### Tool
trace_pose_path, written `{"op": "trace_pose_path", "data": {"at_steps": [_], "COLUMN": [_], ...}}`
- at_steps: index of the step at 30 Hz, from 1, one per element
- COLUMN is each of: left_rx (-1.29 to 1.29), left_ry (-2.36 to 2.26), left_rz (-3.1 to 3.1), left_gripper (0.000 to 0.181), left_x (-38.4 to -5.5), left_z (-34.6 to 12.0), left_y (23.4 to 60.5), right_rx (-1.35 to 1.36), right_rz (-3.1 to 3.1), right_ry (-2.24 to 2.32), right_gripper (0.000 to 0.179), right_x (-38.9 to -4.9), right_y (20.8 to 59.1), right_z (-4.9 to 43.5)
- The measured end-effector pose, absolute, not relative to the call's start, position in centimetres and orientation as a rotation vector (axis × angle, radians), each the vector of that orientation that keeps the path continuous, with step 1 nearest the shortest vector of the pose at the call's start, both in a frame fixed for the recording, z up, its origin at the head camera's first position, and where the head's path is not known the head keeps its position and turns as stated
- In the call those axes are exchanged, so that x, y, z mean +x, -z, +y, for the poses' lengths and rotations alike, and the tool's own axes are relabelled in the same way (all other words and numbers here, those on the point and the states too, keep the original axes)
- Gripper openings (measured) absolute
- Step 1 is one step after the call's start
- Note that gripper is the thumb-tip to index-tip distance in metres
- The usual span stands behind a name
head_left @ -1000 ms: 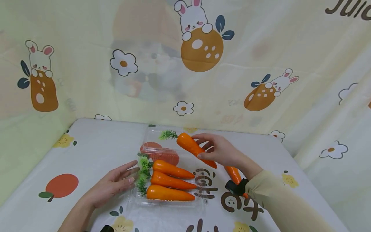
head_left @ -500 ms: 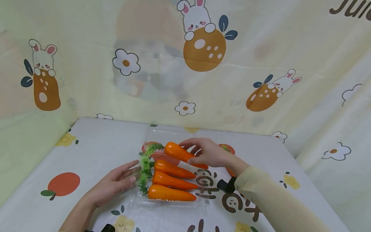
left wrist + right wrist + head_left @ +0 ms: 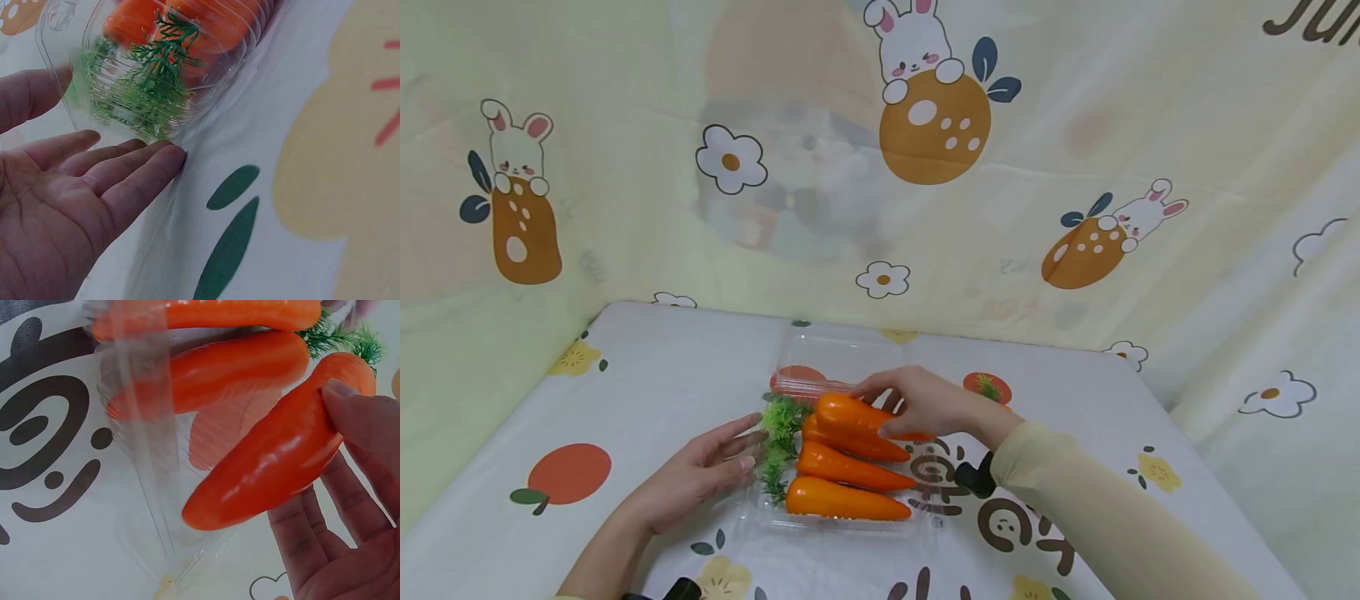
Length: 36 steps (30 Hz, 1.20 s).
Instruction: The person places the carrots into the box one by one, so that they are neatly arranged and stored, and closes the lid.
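Currently the two hands are apart: just below and right of centre in the head view, the right hand (image 3: 925,400) pinches a carrot (image 3: 275,450) between thumb and fingers, over the upper part of a clear plastic container (image 3: 842,526) at lower centre. Three other carrots (image 3: 853,468) lie side by side in that container, green tops toward its left end, where the left hand (image 3: 703,475), at lower left, holds nothing, its fingers extended; whether they touch it I cannot tell. Just above the right wrist, a green sprig (image 3: 987,388) shows on the printed white cloth (image 3: 662,367)
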<state>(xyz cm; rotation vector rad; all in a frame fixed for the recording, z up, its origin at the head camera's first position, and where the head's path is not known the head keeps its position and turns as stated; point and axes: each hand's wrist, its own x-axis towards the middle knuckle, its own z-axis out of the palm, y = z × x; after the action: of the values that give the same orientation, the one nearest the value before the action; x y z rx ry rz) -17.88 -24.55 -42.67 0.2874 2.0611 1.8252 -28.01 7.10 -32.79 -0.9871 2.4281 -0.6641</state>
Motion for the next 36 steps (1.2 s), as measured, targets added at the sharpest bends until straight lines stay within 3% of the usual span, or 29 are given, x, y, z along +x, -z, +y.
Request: {"op": "trace_pose_path", "data": {"at_steps": [36], "left_rx": [0.169], "left_ry": [-1.835], "left_rz": [2.076], "left_gripper": [0.074], "left_x": [-17.8], "left_z": [-24.1], "left_y": [42.7], "right_rx": [-0.958], "right_rz": [2.414], "right_ry": [0.449], "right_gripper": [0.053], "right_x": [-28.5], "right_y": [34.7], "right_z": [5.2]}}
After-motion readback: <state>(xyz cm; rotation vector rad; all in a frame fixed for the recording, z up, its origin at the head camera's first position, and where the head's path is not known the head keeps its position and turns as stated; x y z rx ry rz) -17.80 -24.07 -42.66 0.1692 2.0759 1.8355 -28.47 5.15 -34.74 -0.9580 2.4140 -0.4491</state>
